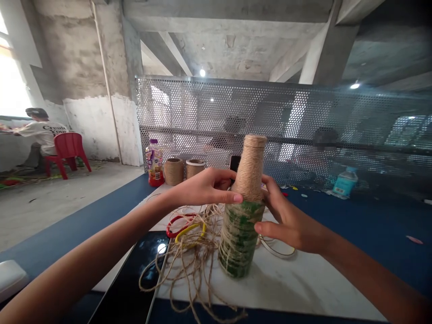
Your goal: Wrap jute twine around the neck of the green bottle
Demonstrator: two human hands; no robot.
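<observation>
A green bottle (241, 234) stands slightly tilted on a white board (286, 288). Twine wraps its neck and shoulder (251, 173) closely, while the lower body carries patchy tan tape-like strips with green showing between. My left hand (219, 186) grips the bottle's shoulder from the left, thumb across the front. From the right, my right hand (286, 220) holds the body, its thumb on the front and its other fingers partly hidden behind. Loose twine (192, 270) lies tangled beside the bottle, over scissors with red and yellow handles (191, 233).
Two twine spools (174, 173) and a drink bottle (155, 166) stand at the back left. A roll of tape (278, 249) lies right of the bottle. A blue-capped bottle (344, 182) sits near the perforated metal screen (202, 108). A dark glossy panel (135, 274) lies left.
</observation>
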